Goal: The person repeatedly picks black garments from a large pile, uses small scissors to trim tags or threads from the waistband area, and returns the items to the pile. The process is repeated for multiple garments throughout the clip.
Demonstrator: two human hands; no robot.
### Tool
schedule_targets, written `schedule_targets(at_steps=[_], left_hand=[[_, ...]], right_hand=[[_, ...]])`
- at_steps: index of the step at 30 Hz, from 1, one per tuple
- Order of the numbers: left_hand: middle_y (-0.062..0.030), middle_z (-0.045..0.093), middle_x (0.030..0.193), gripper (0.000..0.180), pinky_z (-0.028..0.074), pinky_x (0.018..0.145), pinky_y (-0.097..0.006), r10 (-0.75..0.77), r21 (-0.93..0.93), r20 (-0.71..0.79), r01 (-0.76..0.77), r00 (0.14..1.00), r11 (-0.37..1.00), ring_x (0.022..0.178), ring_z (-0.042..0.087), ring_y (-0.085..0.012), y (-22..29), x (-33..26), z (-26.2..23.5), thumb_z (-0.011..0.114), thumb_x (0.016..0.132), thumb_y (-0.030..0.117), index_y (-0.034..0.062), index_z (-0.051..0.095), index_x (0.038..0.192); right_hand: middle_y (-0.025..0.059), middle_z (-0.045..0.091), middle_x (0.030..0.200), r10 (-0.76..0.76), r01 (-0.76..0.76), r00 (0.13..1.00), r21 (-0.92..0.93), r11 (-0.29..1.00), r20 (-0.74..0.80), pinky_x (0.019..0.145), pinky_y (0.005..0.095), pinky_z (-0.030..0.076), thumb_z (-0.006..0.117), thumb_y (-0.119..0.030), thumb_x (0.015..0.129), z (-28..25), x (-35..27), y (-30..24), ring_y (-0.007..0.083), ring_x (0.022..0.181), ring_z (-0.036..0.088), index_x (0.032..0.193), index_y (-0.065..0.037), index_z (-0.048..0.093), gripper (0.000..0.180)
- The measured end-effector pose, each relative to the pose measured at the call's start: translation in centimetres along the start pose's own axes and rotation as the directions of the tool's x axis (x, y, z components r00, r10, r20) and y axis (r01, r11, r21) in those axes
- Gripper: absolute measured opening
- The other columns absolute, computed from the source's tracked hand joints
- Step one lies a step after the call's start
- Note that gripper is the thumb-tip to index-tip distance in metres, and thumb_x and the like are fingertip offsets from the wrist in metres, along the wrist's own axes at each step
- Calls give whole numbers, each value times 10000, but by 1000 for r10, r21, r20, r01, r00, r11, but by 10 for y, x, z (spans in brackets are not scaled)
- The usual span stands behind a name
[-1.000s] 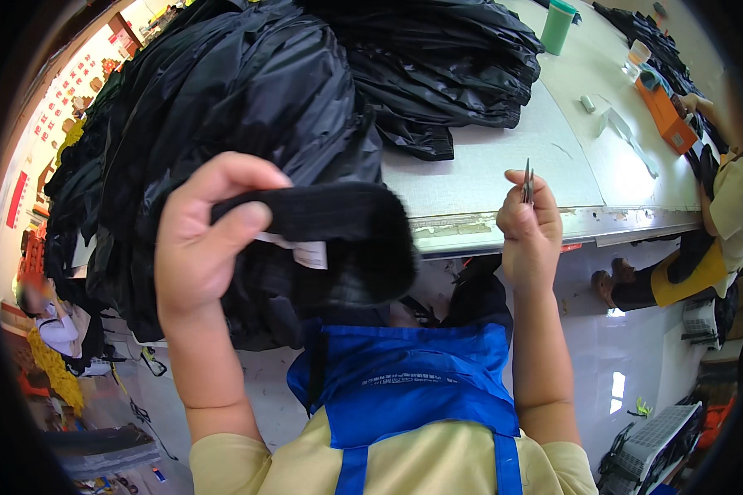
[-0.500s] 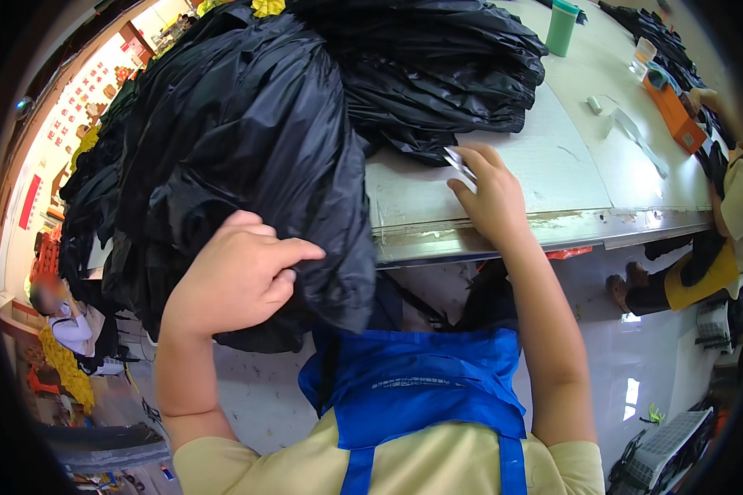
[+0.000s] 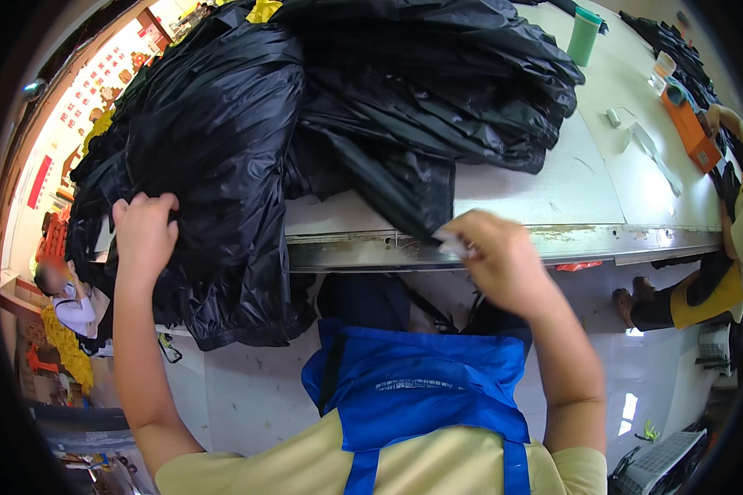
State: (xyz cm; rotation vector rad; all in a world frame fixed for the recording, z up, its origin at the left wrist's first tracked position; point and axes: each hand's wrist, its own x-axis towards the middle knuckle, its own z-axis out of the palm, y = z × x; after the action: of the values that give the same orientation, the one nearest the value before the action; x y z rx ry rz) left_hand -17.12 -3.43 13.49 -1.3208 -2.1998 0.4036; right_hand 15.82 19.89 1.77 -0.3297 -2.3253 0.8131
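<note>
Head view: left hand (image 3: 144,231) grips black garments (image 3: 223,165) heaped on pale table (image 3: 586,190); right hand (image 3: 495,256) pinches white tag (image 3: 452,243).

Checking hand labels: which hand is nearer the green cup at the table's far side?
Right. The right hand is at the table's near edge, below the green cup. The left hand is far off to the left, on the hanging black garment.

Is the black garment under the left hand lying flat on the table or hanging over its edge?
Hanging over. The black garment drapes past the table edge, with the left hand pressed on its hanging part.
</note>
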Motion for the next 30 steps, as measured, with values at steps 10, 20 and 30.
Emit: schedule_targets(at_steps=[10, 20, 30], left_hand=[[-138, 475, 1263, 498, 432, 925, -394, 296, -858, -183, -299, 937, 418, 1105, 499, -330, 165, -26, -51, 702, 670, 28, 52, 565, 1149], [-125, 595, 974, 248, 482, 813, -355, 102, -925, -333, -345, 938, 159, 934, 597, -294, 153, -37, 8, 744, 634, -39, 25, 577, 806], [-92, 573, 808, 137, 476, 836, -402, -159, -916, -298, -329, 941, -232, 903, 596, -295, 70, -64, 35, 579, 608, 118, 43, 536, 715]], right_hand=[[126, 555, 790, 7, 25, 997, 405, 914, -78, 591, 348, 482, 680, -17, 712, 72, -11, -47, 279, 673, 583, 890, -6, 584, 203], [50, 515, 1321, -8, 8, 1000, -164, 986, -3, 753, 364, 534, 624, 5, 701, 36, 27, 27, 294, 937, 630, 1254, -135, 525, 579], [91, 600, 739, -152, 156, 988, 137, 978, -33, 562, 337, 461, 668, 25, 652, 25, 24, -50, 270, 629, 592, 917, -53, 621, 280]])
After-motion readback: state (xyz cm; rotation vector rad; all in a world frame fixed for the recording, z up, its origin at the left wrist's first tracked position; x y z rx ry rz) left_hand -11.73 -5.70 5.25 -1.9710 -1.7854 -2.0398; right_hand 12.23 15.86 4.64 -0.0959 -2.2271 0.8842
